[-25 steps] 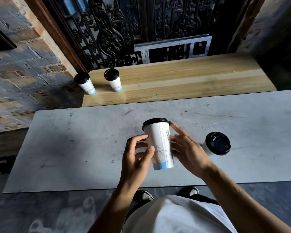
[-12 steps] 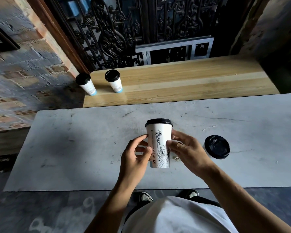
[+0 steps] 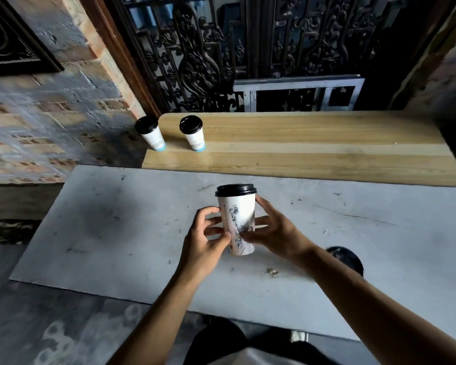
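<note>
A white paper cup [image 3: 238,219] with a black lid and a dark line drawing stands upright over the grey table [image 3: 121,233]; I cannot tell whether its base touches the top. My left hand [image 3: 204,242] grips its lower left side, thumb on the front. My right hand [image 3: 273,230] wraps the right side, fingers behind and thumb across the front. Another black-lidded cup [image 3: 346,259] sits on the table to the right, partly hidden by my right forearm.
Two more lidded white cups [image 3: 150,135] [image 3: 193,135] stand at the left end of a wooden counter [image 3: 313,151] behind the table. A dark ornate metal grille [image 3: 208,54] rises behind the counter. A brick wall [image 3: 37,122] is at the left.
I have carried the cup forward, farther from me, and turned it so that the drawing has shifted. The view tilted, and the other lidded cup now lies behind my right forearm.
</note>
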`<state>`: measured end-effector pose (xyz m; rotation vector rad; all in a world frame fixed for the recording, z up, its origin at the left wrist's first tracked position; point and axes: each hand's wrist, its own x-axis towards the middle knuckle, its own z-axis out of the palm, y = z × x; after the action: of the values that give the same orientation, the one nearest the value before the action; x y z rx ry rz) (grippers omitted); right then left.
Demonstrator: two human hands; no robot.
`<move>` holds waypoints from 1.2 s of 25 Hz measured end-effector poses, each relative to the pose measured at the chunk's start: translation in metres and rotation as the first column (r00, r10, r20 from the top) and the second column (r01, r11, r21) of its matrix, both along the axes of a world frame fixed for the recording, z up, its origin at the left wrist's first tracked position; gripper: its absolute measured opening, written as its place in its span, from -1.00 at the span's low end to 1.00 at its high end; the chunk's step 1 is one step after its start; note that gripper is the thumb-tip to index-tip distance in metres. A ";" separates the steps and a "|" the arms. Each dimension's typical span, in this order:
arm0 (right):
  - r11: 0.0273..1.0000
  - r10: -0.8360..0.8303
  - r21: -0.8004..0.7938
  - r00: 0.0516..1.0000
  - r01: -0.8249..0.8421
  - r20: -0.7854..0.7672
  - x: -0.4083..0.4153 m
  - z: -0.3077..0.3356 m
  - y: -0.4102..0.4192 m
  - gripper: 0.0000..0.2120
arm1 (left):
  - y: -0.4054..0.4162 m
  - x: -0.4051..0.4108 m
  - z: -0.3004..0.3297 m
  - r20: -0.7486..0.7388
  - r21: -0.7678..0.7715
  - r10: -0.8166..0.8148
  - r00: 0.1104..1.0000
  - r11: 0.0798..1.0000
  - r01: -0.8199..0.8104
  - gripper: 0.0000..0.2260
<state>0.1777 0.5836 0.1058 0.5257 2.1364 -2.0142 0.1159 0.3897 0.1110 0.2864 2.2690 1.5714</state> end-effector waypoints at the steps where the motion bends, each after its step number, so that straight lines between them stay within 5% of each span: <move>1: 0.997 0.010 0.074 1.000 -0.011 0.013 -0.018 0.000 0.006 -0.07 | 0.009 -0.015 -0.002 0.009 0.001 0.013 1.000 1.000 -0.013 -0.55; 8: 0.934 -0.036 0.353 0.998 0.050 -0.047 -0.190 -0.047 0.074 -0.43 | 0.092 -0.186 -0.064 0.081 0.066 -0.039 0.996 0.997 0.034 -0.48; 14: 0.870 -0.051 0.481 0.989 0.111 -0.137 -0.326 -0.141 0.120 -0.29 | 0.153 -0.334 -0.158 0.095 0.107 -0.102 0.990 0.990 0.092 -0.35; 16: 0.853 -0.036 0.508 0.984 0.122 -0.176 -0.348 -0.160 0.130 -0.29 | 0.163 -0.362 -0.183 0.006 0.077 -0.153 0.988 0.985 0.152 -0.51; 26: 0.800 -0.084 0.583 0.988 0.142 -0.126 -0.365 -0.212 0.154 -0.53 | 0.187 -0.392 -0.246 -0.170 0.007 -0.136 0.976 0.990 0.139 -0.53; 30: 0.805 -0.086 0.583 0.994 0.111 -0.071 -0.359 -0.211 0.150 -0.34 | 0.184 -0.392 -0.246 -0.099 0.008 -0.163 0.982 0.986 0.164 -0.38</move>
<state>-0.1818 0.7340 -0.1050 0.6859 2.8089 -1.3669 -0.2757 0.5735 -0.1350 0.5506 2.2420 1.5219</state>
